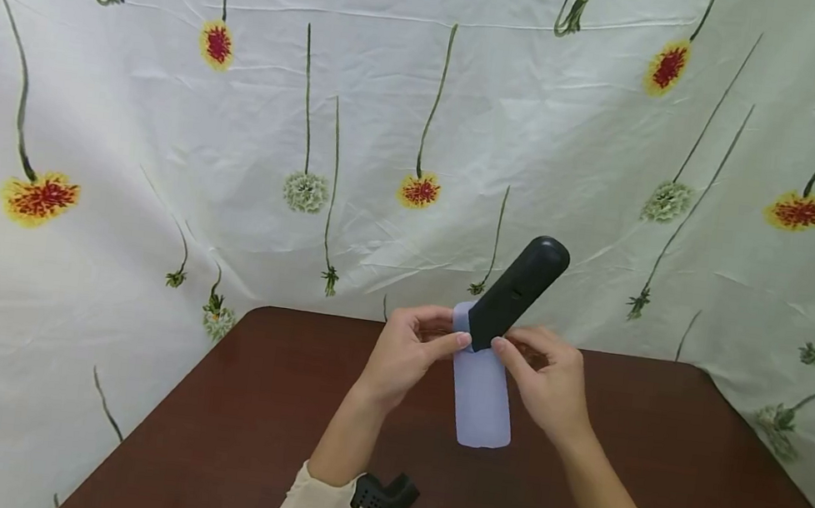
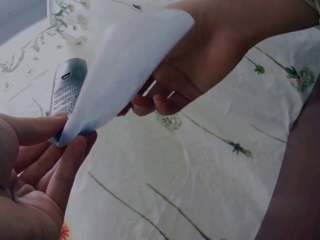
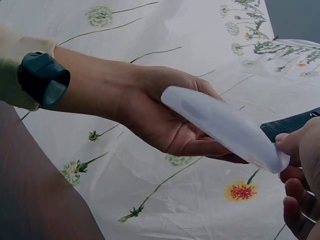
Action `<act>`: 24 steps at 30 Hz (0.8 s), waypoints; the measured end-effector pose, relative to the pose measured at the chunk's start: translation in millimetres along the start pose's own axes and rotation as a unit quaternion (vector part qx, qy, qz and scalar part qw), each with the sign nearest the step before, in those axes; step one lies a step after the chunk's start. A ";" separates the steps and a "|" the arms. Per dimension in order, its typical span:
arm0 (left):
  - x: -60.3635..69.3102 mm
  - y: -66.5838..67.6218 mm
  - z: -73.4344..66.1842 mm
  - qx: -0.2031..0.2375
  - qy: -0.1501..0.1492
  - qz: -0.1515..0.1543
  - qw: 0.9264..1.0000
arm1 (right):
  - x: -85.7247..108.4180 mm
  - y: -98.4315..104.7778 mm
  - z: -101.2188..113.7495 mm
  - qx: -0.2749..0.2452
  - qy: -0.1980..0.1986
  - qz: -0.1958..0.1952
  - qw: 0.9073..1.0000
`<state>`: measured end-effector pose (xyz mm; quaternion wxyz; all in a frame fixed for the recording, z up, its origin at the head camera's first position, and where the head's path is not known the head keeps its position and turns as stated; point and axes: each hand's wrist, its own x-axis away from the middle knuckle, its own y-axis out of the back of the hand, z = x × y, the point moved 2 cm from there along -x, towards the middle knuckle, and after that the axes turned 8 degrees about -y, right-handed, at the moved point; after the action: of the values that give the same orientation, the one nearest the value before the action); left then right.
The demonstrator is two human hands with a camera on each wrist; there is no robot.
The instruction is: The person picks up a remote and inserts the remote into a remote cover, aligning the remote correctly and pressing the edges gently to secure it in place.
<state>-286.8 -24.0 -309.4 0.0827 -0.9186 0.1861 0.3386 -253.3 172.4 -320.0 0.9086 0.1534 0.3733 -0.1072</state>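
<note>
A black, stick-shaped device (image 1: 525,280) with a rounded end leans up and right out of the top of a pale lavender-white sleeve (image 1: 483,401). In the left wrist view, a small port and rows of fine print show on the device (image 2: 68,87). My left hand (image 1: 407,350) pinches the sleeve's upper left edge, its thumb beside the device. At the upper right, my right hand (image 1: 547,379) pinches with thumb and fingers where device and sleeve meet. The sleeve (image 3: 225,130) hides the device's lower part, so how deep it sits cannot be told.
A dark brown table (image 1: 269,406) lies under both hands. Behind and around it hangs a pale cloth (image 1: 363,115) printed with flowers and stems. Black wrist devices (image 1: 383,496) sit at both cream sleeve cuffs.
</note>
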 end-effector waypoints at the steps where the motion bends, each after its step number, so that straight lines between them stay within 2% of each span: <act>1: 0.1 0.3 0.1 -0.002 -0.001 0.006 1.000 | 0.0 0.6 0.5 -0.011 -0.016 0.004 1.000; 5: -0.6 0.1 1.9 -0.006 -0.001 0.025 1.000 | 0.1 3.2 4.6 -0.043 -0.049 0.001 0.998; 12: 1.1 3.3 3.9 -0.008 0.003 0.031 0.999 | 2.0 0.9 6.6 -0.052 -0.046 -0.010 0.998; 19: 0.3 -1.7 5.4 0.027 0.013 0.050 0.998 | 4.1 -1.4 7.9 -0.033 -0.027 -0.054 0.998; 24: 0.2 -4.1 1.6 0.042 0.012 0.046 0.998 | 3.4 -1.5 9.8 -0.034 -0.021 -0.069 0.997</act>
<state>-286.0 -19.9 -310.6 0.1030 -0.9089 0.2436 0.3225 -245.1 167.1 -316.2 0.9113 0.0944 0.3675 -0.1599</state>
